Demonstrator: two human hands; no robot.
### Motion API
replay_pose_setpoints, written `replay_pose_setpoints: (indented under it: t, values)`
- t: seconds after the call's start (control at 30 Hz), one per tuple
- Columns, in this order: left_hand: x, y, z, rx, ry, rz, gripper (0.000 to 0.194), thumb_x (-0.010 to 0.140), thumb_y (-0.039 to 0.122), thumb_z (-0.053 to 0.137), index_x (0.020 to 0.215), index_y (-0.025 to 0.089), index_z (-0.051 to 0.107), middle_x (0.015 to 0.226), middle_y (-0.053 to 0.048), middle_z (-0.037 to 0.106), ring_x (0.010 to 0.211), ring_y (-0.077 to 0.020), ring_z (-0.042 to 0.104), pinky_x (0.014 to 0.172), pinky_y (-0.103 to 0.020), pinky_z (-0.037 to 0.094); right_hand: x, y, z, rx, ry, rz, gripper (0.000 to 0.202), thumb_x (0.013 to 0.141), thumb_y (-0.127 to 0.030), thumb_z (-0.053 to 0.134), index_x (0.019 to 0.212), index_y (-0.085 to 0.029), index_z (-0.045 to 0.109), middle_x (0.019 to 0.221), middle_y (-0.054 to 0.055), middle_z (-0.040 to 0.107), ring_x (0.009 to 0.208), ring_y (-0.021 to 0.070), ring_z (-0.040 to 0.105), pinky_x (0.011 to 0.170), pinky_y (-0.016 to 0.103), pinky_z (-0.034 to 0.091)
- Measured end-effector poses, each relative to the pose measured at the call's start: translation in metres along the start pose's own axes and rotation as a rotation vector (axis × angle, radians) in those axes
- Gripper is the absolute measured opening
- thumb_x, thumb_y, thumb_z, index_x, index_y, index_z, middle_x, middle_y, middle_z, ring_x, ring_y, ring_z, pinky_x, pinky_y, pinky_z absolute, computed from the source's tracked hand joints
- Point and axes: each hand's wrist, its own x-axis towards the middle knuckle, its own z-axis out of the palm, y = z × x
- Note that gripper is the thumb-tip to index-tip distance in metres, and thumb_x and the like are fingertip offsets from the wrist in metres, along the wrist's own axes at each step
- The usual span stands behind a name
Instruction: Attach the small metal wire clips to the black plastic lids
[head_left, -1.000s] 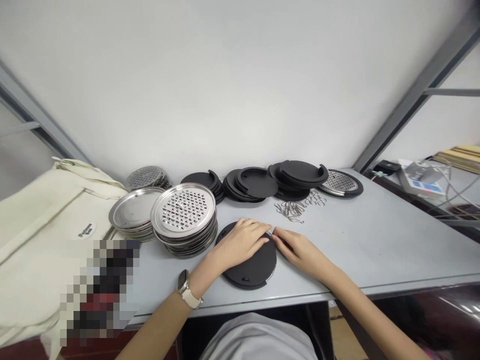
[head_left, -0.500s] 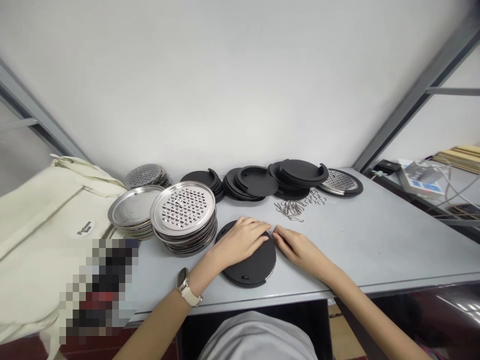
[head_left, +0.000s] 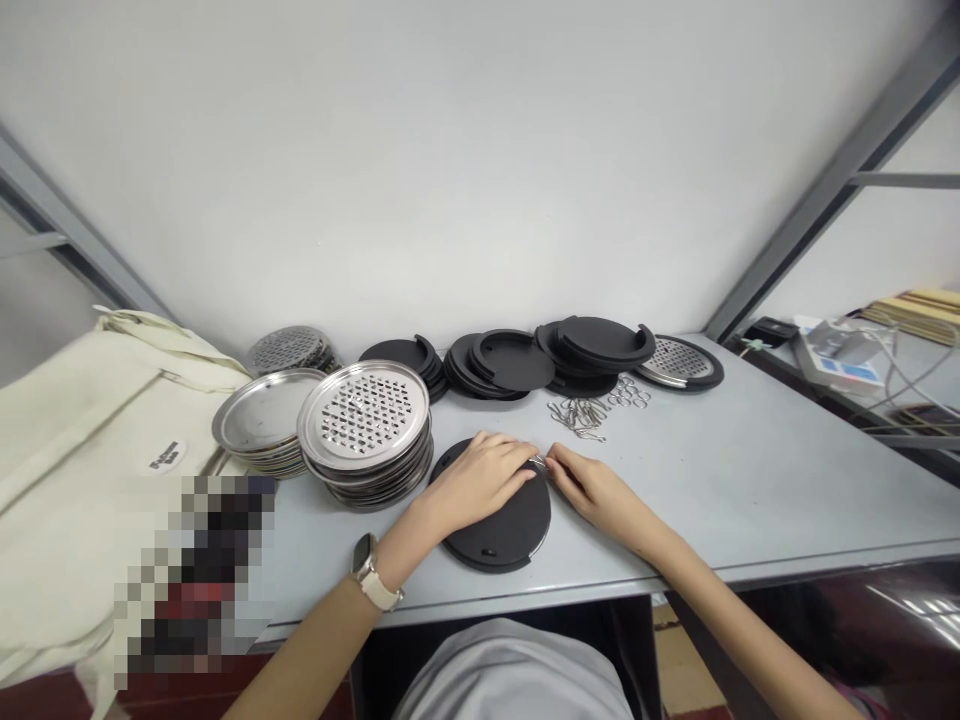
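Note:
A black round disc (head_left: 502, 530) with a metal edge showing at its right lies on the grey table near the front edge. Across its top rests my left hand (head_left: 484, 475), a watch on its wrist, fingertips around a small metal hook (head_left: 538, 461) at the disc's upper right rim. My right hand (head_left: 589, 482) pinches the other end of that hook, just right of the disc. Behind my hands lie a pile of metal hooks (head_left: 577, 415) and several small rings (head_left: 628, 392).
Stacked metal grater plates (head_left: 365, 415) and plain metal plates (head_left: 266, 412) stand left. Black discs (head_left: 514, 360) line the wall, with a grater in a black ring (head_left: 679, 362) at right. A cream bag (head_left: 90, 450) lies far left; a grey frame post (head_left: 825, 190) rises right.
The view has shifted very slightly. The hook between my hands lies a little flatter; both hands have otherwise hardly moved.

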Motion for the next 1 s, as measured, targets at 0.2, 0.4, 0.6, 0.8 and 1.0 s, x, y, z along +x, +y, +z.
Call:
replay_pose_setpoints:
  t: [0.2,0.4,0.6,0.8,1.0]
  values:
    - [0.0001,0.0004,0.0018,0.028,-0.007,0.023,0.032,0.098,0.023,0.037,0.129,0.02,0.045,0.114,-0.005,0.061,0.112,-0.0183,0.051,0.096,-0.035,0.038,0.0003,0.0064,-0.0004,-0.022,0.039,0.033,0.021,0.097,-0.03,0.029,0.078,-0.023,0.035,0.064,-0.002,0.047,0.056,0.0159,0.048,0.058,0.026,0.037]
    - [-0.0012,0.0006,0.0014,0.042,0.008,0.022,0.031,0.098,0.024,0.038,0.128,0.018,0.043,0.119,-0.006,0.058,0.114,-0.0191,0.05,0.099,-0.036,0.036,-0.0023,0.001,-0.0015,-0.038,0.009,-0.019,0.021,0.097,-0.031,0.029,0.08,-0.023,0.037,0.066,-0.001,0.05,0.058,0.0159,0.049,0.057,0.025,0.037]
    - [-0.0023,0.0011,0.0024,0.031,0.031,0.003,0.034,0.096,0.024,0.041,0.129,0.017,0.038,0.126,-0.008,0.053,0.119,-0.0196,0.047,0.103,-0.037,0.034,-0.0011,-0.0021,0.0005,-0.098,0.016,-0.061,0.019,0.098,-0.028,0.03,0.082,-0.022,0.04,0.068,0.0,0.055,0.06,0.0163,0.053,0.058,0.024,0.038]
    - [-0.0017,0.001,0.0021,0.018,0.022,-0.003,0.026,0.096,0.023,0.041,0.121,0.018,0.044,0.118,-0.007,0.056,0.113,-0.0202,0.051,0.099,-0.037,0.037,0.0019,-0.0024,0.0064,-0.158,0.021,-0.116,0.018,0.098,-0.025,0.03,0.084,-0.022,0.041,0.069,0.001,0.055,0.059,0.0163,0.053,0.057,0.024,0.037]
    - [-0.0017,-0.0002,0.003,0.025,0.019,-0.013,0.022,0.097,0.025,0.04,0.115,0.018,0.047,0.11,-0.007,0.058,0.107,-0.0204,0.053,0.095,-0.037,0.039,0.0011,-0.0016,0.0069,-0.156,0.027,-0.121,0.02,0.098,-0.025,0.031,0.08,-0.022,0.039,0.068,0.001,0.053,0.06,0.0166,0.052,0.058,0.025,0.038]
